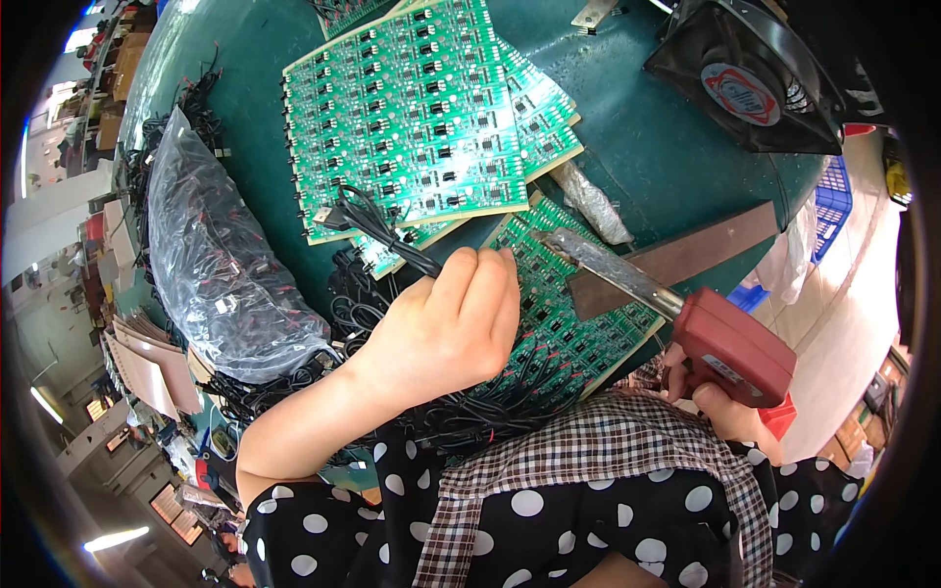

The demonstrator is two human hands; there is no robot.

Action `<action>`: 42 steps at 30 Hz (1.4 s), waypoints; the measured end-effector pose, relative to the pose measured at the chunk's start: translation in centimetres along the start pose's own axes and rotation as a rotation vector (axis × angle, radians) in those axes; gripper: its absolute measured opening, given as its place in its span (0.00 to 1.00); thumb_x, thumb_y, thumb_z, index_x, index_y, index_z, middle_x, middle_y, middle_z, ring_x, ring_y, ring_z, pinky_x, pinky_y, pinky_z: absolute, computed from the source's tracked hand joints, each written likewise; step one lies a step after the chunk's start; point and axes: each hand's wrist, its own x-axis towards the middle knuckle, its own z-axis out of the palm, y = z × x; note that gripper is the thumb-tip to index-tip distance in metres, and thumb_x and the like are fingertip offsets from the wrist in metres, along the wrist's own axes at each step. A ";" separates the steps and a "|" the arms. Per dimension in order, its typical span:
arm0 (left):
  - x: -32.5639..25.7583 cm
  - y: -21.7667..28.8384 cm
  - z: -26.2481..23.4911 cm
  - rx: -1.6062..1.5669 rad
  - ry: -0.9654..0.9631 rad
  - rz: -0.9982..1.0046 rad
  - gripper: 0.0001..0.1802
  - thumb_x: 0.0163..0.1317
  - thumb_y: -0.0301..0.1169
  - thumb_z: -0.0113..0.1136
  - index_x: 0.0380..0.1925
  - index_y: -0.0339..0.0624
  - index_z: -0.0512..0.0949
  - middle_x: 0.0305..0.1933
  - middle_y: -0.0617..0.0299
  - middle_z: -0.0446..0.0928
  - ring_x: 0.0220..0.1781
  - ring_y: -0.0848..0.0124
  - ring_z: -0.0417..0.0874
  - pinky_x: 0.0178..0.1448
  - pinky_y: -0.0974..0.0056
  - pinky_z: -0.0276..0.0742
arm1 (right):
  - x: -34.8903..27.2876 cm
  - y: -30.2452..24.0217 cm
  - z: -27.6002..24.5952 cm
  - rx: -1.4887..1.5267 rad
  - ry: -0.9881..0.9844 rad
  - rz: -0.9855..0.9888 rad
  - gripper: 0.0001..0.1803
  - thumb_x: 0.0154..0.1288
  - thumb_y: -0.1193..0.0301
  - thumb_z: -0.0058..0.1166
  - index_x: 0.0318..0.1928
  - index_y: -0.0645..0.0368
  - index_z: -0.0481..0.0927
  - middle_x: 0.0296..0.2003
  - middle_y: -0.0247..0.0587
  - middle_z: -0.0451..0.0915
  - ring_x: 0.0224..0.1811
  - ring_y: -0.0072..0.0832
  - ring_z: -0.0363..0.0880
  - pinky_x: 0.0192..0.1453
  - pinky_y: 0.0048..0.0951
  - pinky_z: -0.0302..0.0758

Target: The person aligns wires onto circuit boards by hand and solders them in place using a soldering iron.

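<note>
My left hand (446,318) is closed around a coiled black USB cable (377,227), whose plug end sticks out past the fingers toward the far left. Below it lies a green circuit board panel (549,323) with rows of small parts and thin black and red wires along its near side. In my right hand (720,402) is a red soldering gun (735,348). Its long metal barrel points left, with the tip over that panel and a little right of my left fingertips. My right fingers are partly hidden behind the red body.
More circuit board panels (407,118) are stacked farther back. A clear bag of cables (225,265) lies at left, with loose black cables (358,294) beside it. A brown strip (676,257) and a foil-like wrapped piece (593,203) lie at right, below a black fan (745,83).
</note>
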 end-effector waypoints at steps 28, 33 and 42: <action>-11.7 0.5 -1.2 -0.111 0.268 -1.060 0.08 0.50 0.27 0.62 0.31 0.39 0.78 0.35 0.55 0.76 0.40 0.58 0.76 0.45 0.58 0.72 | -0.3 6.6 -0.1 -0.141 0.338 -0.531 0.27 0.63 0.63 0.48 0.55 0.70 0.60 0.42 0.47 0.70 0.22 0.21 0.67 0.23 0.17 0.62; -17.4 1.9 -0.6 0.036 0.010 -1.281 0.11 0.46 0.23 0.62 0.34 0.38 0.77 0.35 0.55 0.76 0.41 0.57 0.76 0.44 0.58 0.72 | 0.2 6.5 0.4 -0.139 0.355 -0.538 0.30 0.62 0.59 0.50 0.55 0.70 0.60 0.42 0.48 0.70 0.21 0.21 0.68 0.22 0.18 0.63; -14.4 1.7 -5.1 -0.842 1.318 -0.967 0.17 0.53 0.13 0.53 0.43 0.37 0.67 0.44 0.50 0.71 0.38 0.65 0.81 0.43 0.67 0.79 | -0.1 6.4 0.1 -0.111 0.426 -0.541 0.33 0.60 0.58 0.54 0.56 0.68 0.60 0.41 0.50 0.73 0.19 0.24 0.70 0.21 0.20 0.65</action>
